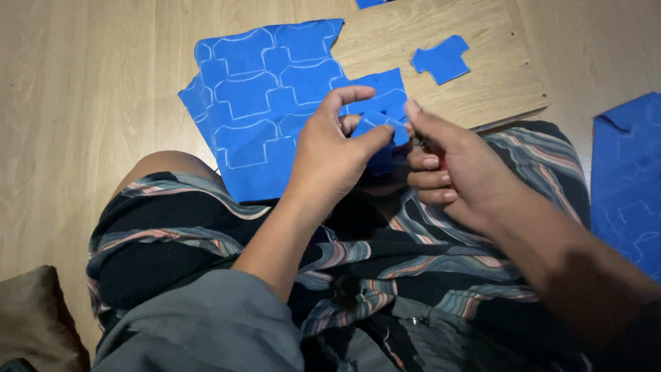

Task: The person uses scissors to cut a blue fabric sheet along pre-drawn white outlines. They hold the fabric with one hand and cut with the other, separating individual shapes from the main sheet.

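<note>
wooden flooring (82,83) is lying under a chalk-marked blue fabric sheet (261,103). left hand (330,155) is pinching a small blue piece (382,127); right hand (454,172) is gripping red-handled scissors (441,162) just beside it. keeping the cloth taut near the pinch probably helps.

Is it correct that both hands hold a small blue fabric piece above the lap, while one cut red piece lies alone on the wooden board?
Not quite. The head view shows the left hand and right hand holding a small blue fabric piece above the lap, but the cut piece lying alone on the wooden board is blue, not red.
</note>
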